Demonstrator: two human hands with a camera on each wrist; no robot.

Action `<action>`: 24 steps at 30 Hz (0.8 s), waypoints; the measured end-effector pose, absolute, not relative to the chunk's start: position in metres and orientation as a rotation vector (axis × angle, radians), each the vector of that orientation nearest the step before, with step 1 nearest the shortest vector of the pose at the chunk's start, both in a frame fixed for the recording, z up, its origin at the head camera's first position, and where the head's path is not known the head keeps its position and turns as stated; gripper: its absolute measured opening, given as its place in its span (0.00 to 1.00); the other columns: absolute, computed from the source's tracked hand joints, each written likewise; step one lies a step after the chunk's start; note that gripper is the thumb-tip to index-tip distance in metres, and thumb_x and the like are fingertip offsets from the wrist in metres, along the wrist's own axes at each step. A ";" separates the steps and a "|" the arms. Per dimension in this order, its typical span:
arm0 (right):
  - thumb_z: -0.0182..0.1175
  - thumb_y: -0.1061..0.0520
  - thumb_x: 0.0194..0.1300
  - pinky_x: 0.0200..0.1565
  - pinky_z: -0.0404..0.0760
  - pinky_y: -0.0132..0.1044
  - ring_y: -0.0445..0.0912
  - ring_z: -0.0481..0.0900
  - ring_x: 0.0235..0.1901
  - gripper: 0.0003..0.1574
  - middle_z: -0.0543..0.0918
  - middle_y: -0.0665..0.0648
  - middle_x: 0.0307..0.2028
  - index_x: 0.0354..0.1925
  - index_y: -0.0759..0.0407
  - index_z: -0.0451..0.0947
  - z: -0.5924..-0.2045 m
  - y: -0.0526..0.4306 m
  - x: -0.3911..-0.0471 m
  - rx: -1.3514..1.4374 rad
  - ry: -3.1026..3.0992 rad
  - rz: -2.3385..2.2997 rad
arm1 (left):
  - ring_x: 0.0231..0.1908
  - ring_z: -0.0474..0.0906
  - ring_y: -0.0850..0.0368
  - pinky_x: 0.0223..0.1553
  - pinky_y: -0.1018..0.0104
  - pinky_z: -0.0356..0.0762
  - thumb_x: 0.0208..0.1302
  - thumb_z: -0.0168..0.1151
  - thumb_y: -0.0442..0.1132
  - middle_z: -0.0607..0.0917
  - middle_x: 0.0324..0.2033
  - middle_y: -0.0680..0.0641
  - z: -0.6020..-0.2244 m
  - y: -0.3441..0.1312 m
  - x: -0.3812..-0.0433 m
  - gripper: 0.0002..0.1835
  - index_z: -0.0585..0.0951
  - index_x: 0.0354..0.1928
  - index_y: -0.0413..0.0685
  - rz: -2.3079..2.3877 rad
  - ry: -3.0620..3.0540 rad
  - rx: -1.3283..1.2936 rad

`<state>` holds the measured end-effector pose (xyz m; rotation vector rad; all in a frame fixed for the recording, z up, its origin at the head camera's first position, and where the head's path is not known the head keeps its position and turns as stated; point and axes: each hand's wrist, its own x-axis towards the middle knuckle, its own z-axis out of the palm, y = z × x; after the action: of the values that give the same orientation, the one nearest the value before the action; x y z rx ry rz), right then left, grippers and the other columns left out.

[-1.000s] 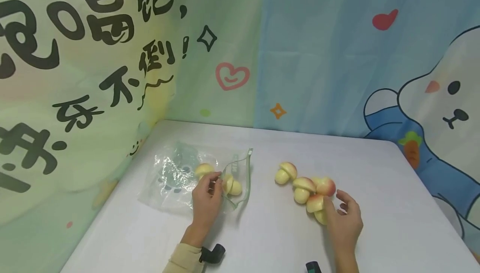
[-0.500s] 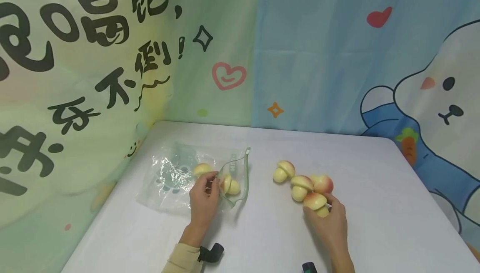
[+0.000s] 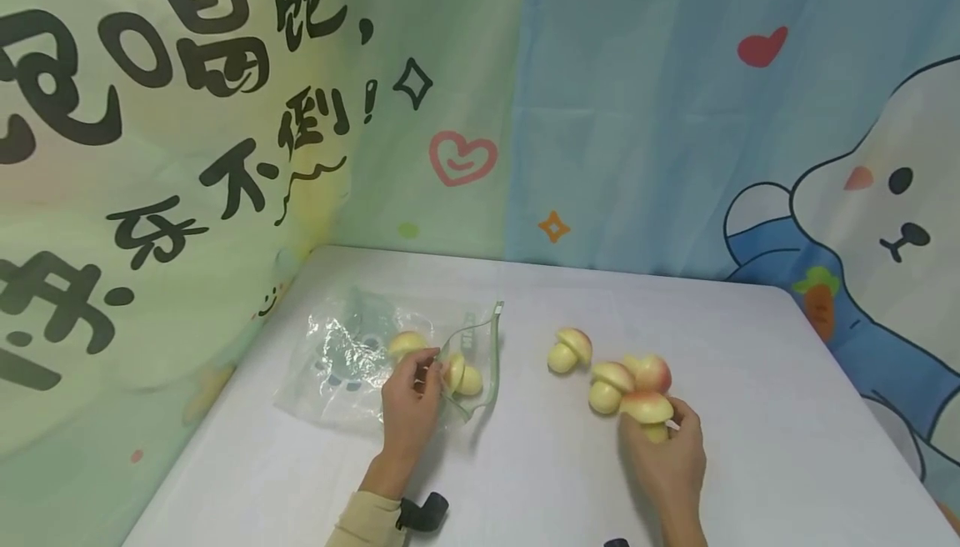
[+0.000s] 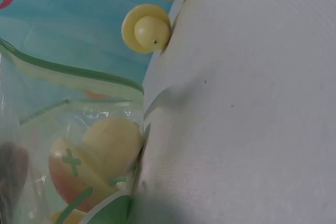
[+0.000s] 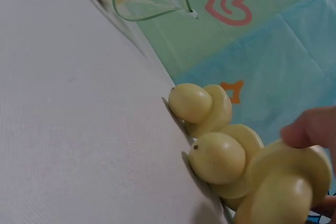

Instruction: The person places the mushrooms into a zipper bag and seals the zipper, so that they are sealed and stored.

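Observation:
My left hand (image 3: 411, 403) pinches the upper layer of a clear zip bag (image 3: 300, 401) with a green-edged mouth, which gapes to the right. Inside the bag lie one toy mushroom (image 3: 469, 380) near the mouth and another (image 3: 407, 342) further in, partly behind my fingers. On the right, my right hand (image 3: 670, 464) grips a yellow toy mushroom with a reddish cap (image 3: 647, 405), thumb on one side and fingers on the other. In the right wrist view this mushroom (image 5: 286, 187) overlaps a neighbouring one (image 5: 218, 158). The left wrist view shows the bagged mushroom (image 4: 113, 145) through printed plastic.
Beyond the right hand stand three more toy mushrooms: one apart (image 3: 570, 350), one in the middle (image 3: 609, 387) and one with a redder cap (image 3: 652, 373). They rest on a white table (image 3: 517, 480). A printed cloth backdrop (image 3: 615, 155) rises behind the table.
My right hand has moved left onto the nearest mushroom and now grips it; the mushroom has shifted slightly right. My left hand stays on the bag.

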<state>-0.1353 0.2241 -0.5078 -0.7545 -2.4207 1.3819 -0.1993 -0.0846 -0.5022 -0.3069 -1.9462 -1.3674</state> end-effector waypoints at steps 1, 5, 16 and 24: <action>0.65 0.45 0.60 0.39 0.71 0.41 0.56 0.72 0.51 0.47 0.69 0.64 0.61 0.69 0.62 0.58 -0.508 0.223 -0.136 -0.753 -2.376 1.377 | 0.24 0.80 0.51 0.22 0.78 0.76 0.56 0.61 0.19 0.84 0.30 0.41 -0.502 -0.085 -0.199 0.11 0.82 0.41 0.34 -1.366 -1.949 -0.304; 0.67 0.48 0.60 0.43 0.68 0.40 0.52 0.70 0.50 0.44 0.69 0.63 0.60 0.66 0.64 0.61 -0.509 0.212 -0.137 -0.654 -2.197 1.377 | 0.25 0.80 0.55 0.23 0.77 0.77 0.59 0.61 0.23 0.84 0.31 0.45 -0.510 -0.088 -0.202 0.11 0.82 0.43 0.39 -1.381 -1.958 -0.310; 0.72 0.65 0.51 0.41 0.70 0.31 0.42 0.69 0.48 0.43 0.74 0.53 0.56 0.64 0.62 0.66 -0.500 0.157 -0.143 -0.193 -2.146 1.418 | 0.26 0.80 0.59 0.24 0.76 0.78 0.60 0.60 0.25 0.85 0.32 0.47 -0.512 -0.089 -0.201 0.11 0.82 0.44 0.42 -1.406 -1.980 -0.323; 0.76 0.57 0.50 0.44 0.73 0.39 0.42 0.70 0.49 0.46 0.76 0.51 0.57 0.65 0.55 0.67 -0.496 0.119 -0.162 0.038 -2.345 1.392 | 0.26 0.80 0.58 0.24 0.76 0.78 0.60 0.60 0.24 0.84 0.32 0.46 -0.510 -0.088 -0.201 0.11 0.82 0.44 0.41 -1.415 -1.965 -0.332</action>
<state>-0.1621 0.1188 -0.4959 0.0375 -2.3447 1.3922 -0.2009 -0.0876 -0.5101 -0.3325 -1.9648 -1.4154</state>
